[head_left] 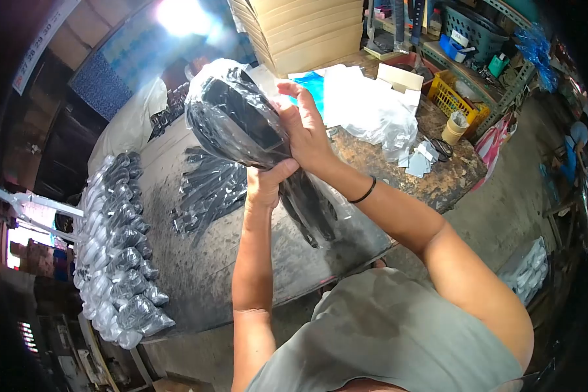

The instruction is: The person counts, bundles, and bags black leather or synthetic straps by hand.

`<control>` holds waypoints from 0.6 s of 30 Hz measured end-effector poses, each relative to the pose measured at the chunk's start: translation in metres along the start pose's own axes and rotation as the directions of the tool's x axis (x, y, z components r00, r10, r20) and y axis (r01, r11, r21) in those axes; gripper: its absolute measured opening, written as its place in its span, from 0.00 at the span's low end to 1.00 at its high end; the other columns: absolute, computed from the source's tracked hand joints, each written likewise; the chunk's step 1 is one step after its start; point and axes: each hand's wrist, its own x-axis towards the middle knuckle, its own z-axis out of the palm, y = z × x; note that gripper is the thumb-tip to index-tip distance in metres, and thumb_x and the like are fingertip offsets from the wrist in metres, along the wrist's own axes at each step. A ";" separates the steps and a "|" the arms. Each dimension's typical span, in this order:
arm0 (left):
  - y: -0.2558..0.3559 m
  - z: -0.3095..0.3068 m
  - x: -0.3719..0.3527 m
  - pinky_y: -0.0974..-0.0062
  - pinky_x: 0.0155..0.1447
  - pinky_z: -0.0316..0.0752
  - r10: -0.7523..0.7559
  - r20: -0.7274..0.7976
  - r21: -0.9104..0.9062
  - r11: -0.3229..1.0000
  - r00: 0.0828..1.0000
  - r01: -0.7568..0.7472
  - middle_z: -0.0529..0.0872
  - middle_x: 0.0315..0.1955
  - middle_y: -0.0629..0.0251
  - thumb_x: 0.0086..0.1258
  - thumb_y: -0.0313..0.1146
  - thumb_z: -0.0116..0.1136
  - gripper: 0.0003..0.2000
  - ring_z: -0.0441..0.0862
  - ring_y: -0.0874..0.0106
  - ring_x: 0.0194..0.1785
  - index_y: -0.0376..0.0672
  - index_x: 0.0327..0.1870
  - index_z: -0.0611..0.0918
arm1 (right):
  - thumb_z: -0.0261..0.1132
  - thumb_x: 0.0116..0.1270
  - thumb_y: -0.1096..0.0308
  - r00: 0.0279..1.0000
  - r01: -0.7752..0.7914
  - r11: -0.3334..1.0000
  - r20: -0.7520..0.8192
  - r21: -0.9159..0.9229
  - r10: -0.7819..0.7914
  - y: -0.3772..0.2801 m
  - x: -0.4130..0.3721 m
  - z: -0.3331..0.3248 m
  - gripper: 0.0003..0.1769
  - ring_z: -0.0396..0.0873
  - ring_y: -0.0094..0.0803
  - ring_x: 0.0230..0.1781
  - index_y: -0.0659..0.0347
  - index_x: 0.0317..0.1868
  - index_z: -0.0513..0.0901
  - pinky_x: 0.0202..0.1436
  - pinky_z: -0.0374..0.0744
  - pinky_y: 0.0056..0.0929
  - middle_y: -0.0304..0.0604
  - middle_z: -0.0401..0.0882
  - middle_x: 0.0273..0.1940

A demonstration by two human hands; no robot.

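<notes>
Far left, on the table [202,277]: clear-bagged bundles [121,261], one long row, packed and overlapping, individual count not certain. Next, loose dark strips [209,189], one fanned pile, number unclear. Centre, raised above the table: bagged bundle [242,121], one, dark lengths in clear film, thick end to the upper left, tails slanting down to the right. Expect it to be fairly light, soft and bendable, sagging at both ends, with film that slides; little about it looks fragile, though the film may tear. Best hold: the narrowed waist, your second hand steadying the thick end. Your left hand [264,186], one, wraps that waist, thumb laid across. Your right hand [307,134], one, lies against the bundle's right side, upper fingers partly curled and raised; whether they pinch film, you cannot tell. Beyond, cardboard box [310,32], one. Then blue packet [315,88], one; white plastic bags [366,108], one heap, number hidden; small pale cards [417,164], several, overlapping; cream tub [452,132], one; yellow basket [445,98], one.
</notes>
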 end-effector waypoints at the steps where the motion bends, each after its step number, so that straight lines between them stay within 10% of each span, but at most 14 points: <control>1: 0.000 -0.003 -0.001 0.70 0.53 0.75 -0.002 -0.007 0.003 1.000 1.000 0.002 0.81 0.44 0.63 0.52 0.25 0.67 0.23 0.79 0.69 0.47 0.36 0.52 0.76 | 0.50 0.68 0.36 1.000 -0.018 1.000 0.017 0.007 0.018 0.000 0.001 0.002 0.39 0.65 0.34 0.59 0.65 0.61 0.64 0.66 0.62 0.32 0.49 0.65 0.57; 4: 0.000 -0.007 -0.001 0.70 0.51 0.76 0.002 -0.023 -0.059 0.998 1.000 -0.003 0.81 0.41 0.63 0.53 0.24 0.64 0.19 0.80 0.70 0.44 0.36 0.48 0.77 | 0.50 0.66 0.34 0.985 -0.172 0.917 0.034 0.359 0.171 -0.003 0.005 0.007 0.41 0.66 0.36 0.58 0.63 0.62 0.64 0.66 0.63 0.35 0.48 0.65 0.56; 12: 0.012 -0.002 0.010 0.73 0.49 0.77 -0.017 -0.043 -0.084 0.996 0.999 0.014 0.82 0.39 0.64 0.50 0.22 0.66 0.20 0.80 0.72 0.41 0.38 0.48 0.78 | 0.52 0.67 0.37 0.995 -0.064 0.997 -0.076 0.037 0.067 -0.020 -0.003 -0.030 0.37 0.71 0.32 0.52 0.63 0.60 0.67 0.58 0.69 0.32 0.46 0.70 0.50; 14: 0.016 -0.003 0.017 0.73 0.47 0.78 0.014 -0.052 -0.082 0.997 0.999 -0.018 0.82 0.38 0.64 0.51 0.22 0.66 0.19 0.81 0.71 0.39 0.38 0.47 0.78 | 0.51 0.69 0.39 0.947 -0.305 0.952 0.096 -0.036 0.307 -0.040 -0.032 -0.062 0.34 0.75 0.30 0.45 0.64 0.55 0.71 0.52 0.73 0.32 0.43 0.76 0.42; 16: 0.025 -0.002 0.026 0.73 0.48 0.77 0.114 -0.072 -0.036 0.993 0.991 -0.117 0.82 0.38 0.64 0.51 0.23 0.66 0.19 0.80 0.71 0.40 0.38 0.47 0.78 | 0.48 0.69 0.37 0.812 -0.557 0.794 0.364 0.245 0.457 -0.041 -0.077 -0.084 0.34 0.79 0.32 0.41 0.64 0.51 0.73 0.49 0.76 0.33 0.43 0.79 0.38; 18: 0.027 -0.003 0.037 0.73 0.49 0.76 0.162 -0.088 0.018 0.987 0.983 -0.161 0.82 0.39 0.63 0.52 0.23 0.65 0.18 0.80 0.71 0.41 0.38 0.46 0.79 | 0.47 0.64 0.30 0.472 -0.863 0.254 0.519 0.437 0.713 -0.033 -0.125 -0.080 0.44 0.79 0.40 0.47 0.66 0.59 0.68 0.54 0.76 0.43 0.51 0.78 0.47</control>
